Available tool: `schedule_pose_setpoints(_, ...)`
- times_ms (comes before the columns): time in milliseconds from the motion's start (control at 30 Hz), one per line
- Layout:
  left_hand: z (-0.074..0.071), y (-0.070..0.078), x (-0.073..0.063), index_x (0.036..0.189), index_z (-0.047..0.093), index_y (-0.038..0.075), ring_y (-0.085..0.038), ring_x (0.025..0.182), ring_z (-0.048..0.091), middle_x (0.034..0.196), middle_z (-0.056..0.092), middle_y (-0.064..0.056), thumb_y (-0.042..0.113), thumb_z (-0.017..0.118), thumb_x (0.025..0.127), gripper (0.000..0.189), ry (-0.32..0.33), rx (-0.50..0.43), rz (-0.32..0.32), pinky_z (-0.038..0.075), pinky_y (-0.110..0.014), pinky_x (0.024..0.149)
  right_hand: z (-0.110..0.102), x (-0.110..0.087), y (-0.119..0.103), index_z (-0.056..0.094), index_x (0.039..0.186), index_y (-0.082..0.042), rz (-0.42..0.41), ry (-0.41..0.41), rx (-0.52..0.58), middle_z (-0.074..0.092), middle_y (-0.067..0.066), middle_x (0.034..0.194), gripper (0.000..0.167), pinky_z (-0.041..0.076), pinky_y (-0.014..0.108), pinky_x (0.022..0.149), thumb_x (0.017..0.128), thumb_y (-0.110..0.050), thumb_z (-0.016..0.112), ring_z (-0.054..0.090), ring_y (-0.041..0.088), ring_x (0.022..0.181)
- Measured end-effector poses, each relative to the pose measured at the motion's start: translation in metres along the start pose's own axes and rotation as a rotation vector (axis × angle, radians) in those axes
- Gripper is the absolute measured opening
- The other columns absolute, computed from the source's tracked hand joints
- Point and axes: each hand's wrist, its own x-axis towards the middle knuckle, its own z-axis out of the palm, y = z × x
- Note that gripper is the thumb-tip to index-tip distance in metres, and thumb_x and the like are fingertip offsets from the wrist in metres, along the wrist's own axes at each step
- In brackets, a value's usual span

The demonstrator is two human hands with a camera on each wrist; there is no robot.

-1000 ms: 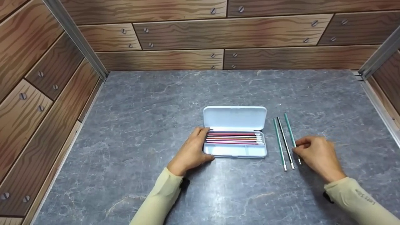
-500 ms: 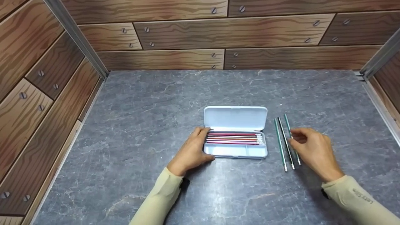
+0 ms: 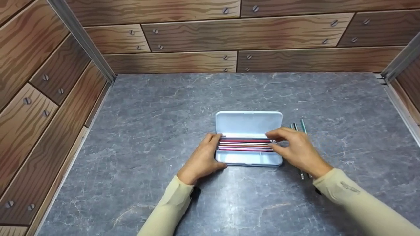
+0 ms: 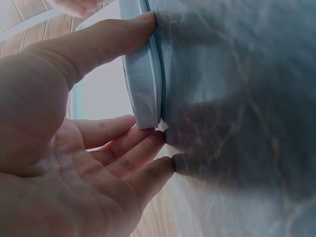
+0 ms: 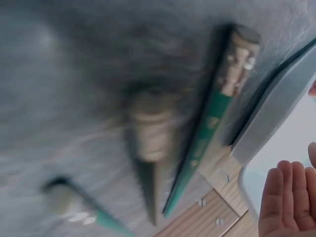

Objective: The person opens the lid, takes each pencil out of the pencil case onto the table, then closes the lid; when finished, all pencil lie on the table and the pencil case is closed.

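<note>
A pale blue pencil case (image 3: 238,159) lies with its lid up. Several striped pencils (image 3: 241,145) fill its rear compartment, eraser ends to the right. My left hand (image 3: 200,160) holds the case's left end, thumb at the front edge and fingers at the back corner; the left wrist view shows the thumb (image 4: 113,42) on its side. My right hand (image 3: 297,150) is over the right end, thumb and fingers apart beside the erasers, with nothing seen between them. Its fingers look straight in the right wrist view. Partly hidden behind it lie three loose pencils, including a green pencil (image 5: 202,128).
The front compartment of the case has a small divider (image 3: 260,157). A grey marbled tabletop (image 3: 157,118) lies beneath everything. Wood-patterned walls (image 3: 193,37) with metal corner posts (image 3: 88,42) enclose the back and sides.
My right hand has moved left from the loose pencils to the right end of the pencil case. The three pencils stay on the table. My left hand keeps its place on the case.
</note>
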Motion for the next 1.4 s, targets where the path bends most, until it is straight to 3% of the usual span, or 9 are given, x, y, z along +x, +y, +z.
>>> schedule_pose_setpoints(233,0.0,0.0,0.001,0.165,0.047,-0.003,-0.038,0.144,0.06,0.158,0.055,-0.02,0.01,0.099,0.081,0.1,0.003,0.017,0.004,0.049,-0.05,0.128,0.012,0.012,0.0,0.083,0.123,-0.007,-0.006,-0.119,-0.013,0.084,0.006,0.117,0.031,0.065,0.052,0.097,0.093,-0.001,0.088,0.082,0.028,0.106)
schedule_pose_setpoints(567,-0.001,0.002,0.0,0.165,0.047,-0.003,-0.036,0.143,0.061,0.156,0.056,-0.02,0.011,0.099,0.081,0.1,0.009,0.018,0.0,0.049,-0.049,0.128,0.02,0.014,0.004,0.084,0.116,-0.007,-0.062,-0.131,-0.069,0.084,0.005,0.11,0.025,0.066,0.049,0.095,0.092,-0.001,0.088,0.08,0.026,0.102)
schedule_pose_setpoints(800,0.001,0.0,0.001,0.166,0.047,-0.001,-0.035,0.143,0.06,0.157,0.056,-0.018,0.011,0.099,0.08,0.101,0.003,0.024,-0.01,0.049,-0.05,0.129,0.017,0.016,0.003,0.085,0.113,-0.006,-0.058,-0.18,-0.072,0.084,0.007,0.107,0.02,0.067,0.048,0.092,0.094,-0.001,0.085,0.08,0.026,0.098)
schedule_pose_setpoints(1167,0.001,-0.001,0.001,0.163,0.048,-0.004,-0.037,0.141,0.062,0.155,0.057,-0.02,0.011,0.099,0.079,0.1,0.016,0.043,0.013,0.051,-0.05,0.127,0.005,0.023,0.005,0.086,0.113,-0.007,0.027,-0.336,-0.035,0.084,0.004,0.103,0.015,0.063,0.032,0.084,0.098,-0.008,0.083,0.074,0.014,0.093)
schedule_pose_setpoints(1400,0.001,0.0,0.002,0.164,0.048,-0.004,-0.038,0.141,0.062,0.156,0.056,-0.021,0.01,0.099,0.078,0.101,0.017,0.037,0.015,0.05,-0.05,0.128,0.004,0.027,0.009,0.086,0.112,-0.009,0.041,-0.38,0.017,0.084,0.003,0.103,0.015,0.06,0.024,0.083,0.098,-0.007,0.082,0.071,0.007,0.091)
